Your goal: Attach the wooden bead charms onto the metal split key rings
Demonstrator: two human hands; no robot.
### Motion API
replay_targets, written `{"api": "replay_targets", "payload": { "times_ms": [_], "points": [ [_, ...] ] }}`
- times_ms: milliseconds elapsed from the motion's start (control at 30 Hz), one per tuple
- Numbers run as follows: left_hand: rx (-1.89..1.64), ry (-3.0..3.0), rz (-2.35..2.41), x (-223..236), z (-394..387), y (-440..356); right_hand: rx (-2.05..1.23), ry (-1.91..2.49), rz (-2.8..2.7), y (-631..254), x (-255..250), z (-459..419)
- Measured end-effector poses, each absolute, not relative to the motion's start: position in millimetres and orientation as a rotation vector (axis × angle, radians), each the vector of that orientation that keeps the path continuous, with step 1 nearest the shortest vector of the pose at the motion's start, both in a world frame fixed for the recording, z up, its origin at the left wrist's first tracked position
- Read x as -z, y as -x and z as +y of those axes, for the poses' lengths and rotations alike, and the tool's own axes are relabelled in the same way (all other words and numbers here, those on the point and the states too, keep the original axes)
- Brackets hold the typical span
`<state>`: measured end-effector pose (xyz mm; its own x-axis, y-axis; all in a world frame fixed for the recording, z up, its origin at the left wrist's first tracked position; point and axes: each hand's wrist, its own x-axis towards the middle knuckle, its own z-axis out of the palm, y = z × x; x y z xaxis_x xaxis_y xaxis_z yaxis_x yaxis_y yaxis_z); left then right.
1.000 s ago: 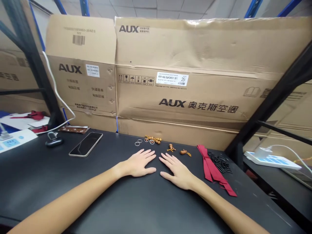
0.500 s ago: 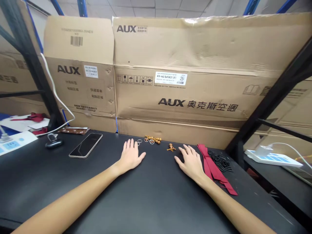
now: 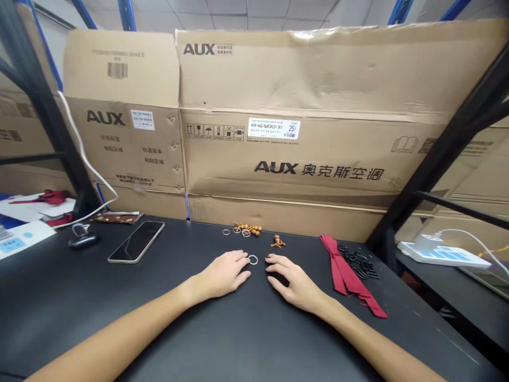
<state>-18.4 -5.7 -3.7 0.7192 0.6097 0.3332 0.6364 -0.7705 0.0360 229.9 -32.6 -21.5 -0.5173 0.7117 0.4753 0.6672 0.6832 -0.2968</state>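
My left hand (image 3: 226,273) lies low over the black table, fingers stretched out and thumb apart. Its fingertips reach a thin silver ring (image 3: 256,260), which looks flat on the tabletop. To the right, my right hand (image 3: 292,281) is open with slightly bent fingers. A small brown piece (image 3: 269,256) shows at its index fingertip, mostly covered. Behind the hands sits a brown beaded piece (image 3: 277,241) with cord ends. A cluster of brown beads (image 3: 254,230) lies farther back, with rings among it. Left of that cluster rests another silver ring (image 3: 226,232).
Red ribbon strips (image 3: 345,270) and a pile of black buckles (image 3: 360,262) lie on the right. A phone (image 3: 137,242), a black earbud case (image 3: 82,239) and a brown packet (image 3: 116,217) are on the left. Cardboard (image 3: 278,209) walls off the back.
Both hands have moved inward and nearer to me. One silver ring has come forward with the left hand, and a small brown piece with the right. The camera view has shifted slightly.
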Motion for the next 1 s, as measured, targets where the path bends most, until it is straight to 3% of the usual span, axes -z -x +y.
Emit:
{"api": "replay_targets", "payload": {
  "times_ms": [100, 400, 633, 1000],
  "points": [
    [0.578, 2.915, -0.951, 2, -6, 19, -0.141, 0.935, -2.301, -228, 16, -35],
    [0.649, 3.022, -0.883, -1, -4, 21, 0.003, 1.193, -2.257, -226, 18, -31],
    [0.717, 3.02, -0.998, -2, -2, 19, -0.148, 1.088, -2.251, -228, 17, -31],
    [0.409, 2.777, -0.888, 1, -5, 5, -0.366, 1.021, -2.154, -225, 16, -33]
  ]
}}
